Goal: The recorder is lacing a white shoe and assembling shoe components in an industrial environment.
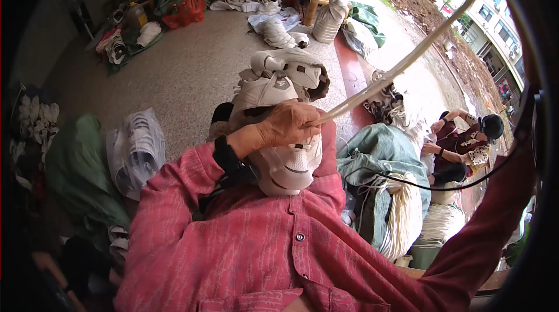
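Observation:
My left hand (286, 124), with a black band at its wrist, is closed on cream shoelaces (396, 71) at a beige shoe upper (286, 167) in front of my chest. From these fingers the laces stretch taut to the upper right, out to the picture's rim. More beige uppers (269, 89) lie bunched just beyond the hand. My right arm (495, 224), in a red sleeve, reaches far out to the right and up; its hand is not visible at the dark rim.
A green sack (378, 143) draped with a hank of cream laces (403, 219) stands at my right. Farther right another person (466, 143) sits bent over. At left are a clear bag of shoe parts (137, 149) and a green sack (81, 166). Bundled uppers (276, 34) lie ahead.

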Demonstrator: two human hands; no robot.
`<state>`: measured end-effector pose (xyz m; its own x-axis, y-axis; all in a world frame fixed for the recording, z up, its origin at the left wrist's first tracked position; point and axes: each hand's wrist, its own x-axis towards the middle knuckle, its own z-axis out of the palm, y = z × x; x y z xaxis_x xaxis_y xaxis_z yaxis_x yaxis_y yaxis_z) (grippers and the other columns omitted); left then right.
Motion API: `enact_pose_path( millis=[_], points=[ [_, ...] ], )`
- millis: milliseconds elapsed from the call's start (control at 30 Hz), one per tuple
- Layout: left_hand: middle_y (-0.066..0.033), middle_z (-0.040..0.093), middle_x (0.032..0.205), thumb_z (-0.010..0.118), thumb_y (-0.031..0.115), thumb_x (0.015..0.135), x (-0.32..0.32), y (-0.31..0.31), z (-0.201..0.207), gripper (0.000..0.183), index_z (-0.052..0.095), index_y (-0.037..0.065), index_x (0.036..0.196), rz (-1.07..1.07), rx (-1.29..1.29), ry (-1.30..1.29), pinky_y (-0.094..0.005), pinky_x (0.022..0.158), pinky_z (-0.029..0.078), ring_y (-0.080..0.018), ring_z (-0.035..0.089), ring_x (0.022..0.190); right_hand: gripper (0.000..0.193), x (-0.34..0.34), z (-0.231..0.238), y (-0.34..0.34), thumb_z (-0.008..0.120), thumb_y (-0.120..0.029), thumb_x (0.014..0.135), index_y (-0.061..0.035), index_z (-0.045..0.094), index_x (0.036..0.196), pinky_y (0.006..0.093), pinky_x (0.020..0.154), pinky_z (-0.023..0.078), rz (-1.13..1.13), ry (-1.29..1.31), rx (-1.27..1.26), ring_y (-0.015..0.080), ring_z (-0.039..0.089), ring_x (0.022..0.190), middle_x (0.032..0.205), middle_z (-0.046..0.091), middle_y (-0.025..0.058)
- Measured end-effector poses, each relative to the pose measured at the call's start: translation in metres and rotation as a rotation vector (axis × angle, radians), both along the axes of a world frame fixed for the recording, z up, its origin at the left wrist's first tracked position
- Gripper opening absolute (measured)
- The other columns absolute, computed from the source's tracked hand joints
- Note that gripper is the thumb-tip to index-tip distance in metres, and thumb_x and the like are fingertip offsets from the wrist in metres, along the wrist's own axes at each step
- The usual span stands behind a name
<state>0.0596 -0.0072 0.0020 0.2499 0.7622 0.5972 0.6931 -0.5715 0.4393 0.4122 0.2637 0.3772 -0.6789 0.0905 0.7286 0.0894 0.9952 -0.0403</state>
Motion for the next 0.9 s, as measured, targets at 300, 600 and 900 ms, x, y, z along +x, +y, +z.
enact_pose_path(
  millis=[300,600,900],
  points=[
    [-0.0096,0.056,0.076,0.063,0.013,0.092,-0.019,0.004,-0.016,0.013,0.062,0.001,0.091,0.026,-0.038,-0.238,-0.0314,0.068,0.045,-0.0234,0.054,0.069,0.024,-0.152,-0.293,-0.213,0.063,-0.003,0.087,-0.0047,0.063,0.110,0.0295,0.060,0.048,0.201,-0.428,-0.763,0.0115,0.057,0.065,0.074,0.059,0.0040],
    [-0.0096,0.059,0.077,0.061,0.012,0.092,-0.011,-0.007,-0.019,0.014,0.062,-0.001,0.092,0.166,-0.012,-0.350,-0.0316,0.068,0.047,-0.0191,0.057,0.072,0.014,-0.173,-0.364,-0.215,0.064,-0.007,0.088,-0.0033,0.064,0.102,0.0306,0.063,0.048,0.172,-0.404,-0.748,0.0173,0.060,0.069,0.083,0.064,0.0083],
    [-0.0061,0.062,0.076,0.061,0.015,0.091,-0.005,-0.009,-0.006,0.016,0.064,-0.001,0.090,0.183,-0.184,-0.525,-0.0291,0.067,0.047,-0.0127,0.057,0.070,0.014,-0.170,-0.379,-0.208,0.059,-0.008,0.091,0.0006,0.057,0.101,0.0304,0.067,0.049,0.125,-0.444,-0.606,0.0201,0.061,0.075,0.088,0.061,0.0134]
  ],
)
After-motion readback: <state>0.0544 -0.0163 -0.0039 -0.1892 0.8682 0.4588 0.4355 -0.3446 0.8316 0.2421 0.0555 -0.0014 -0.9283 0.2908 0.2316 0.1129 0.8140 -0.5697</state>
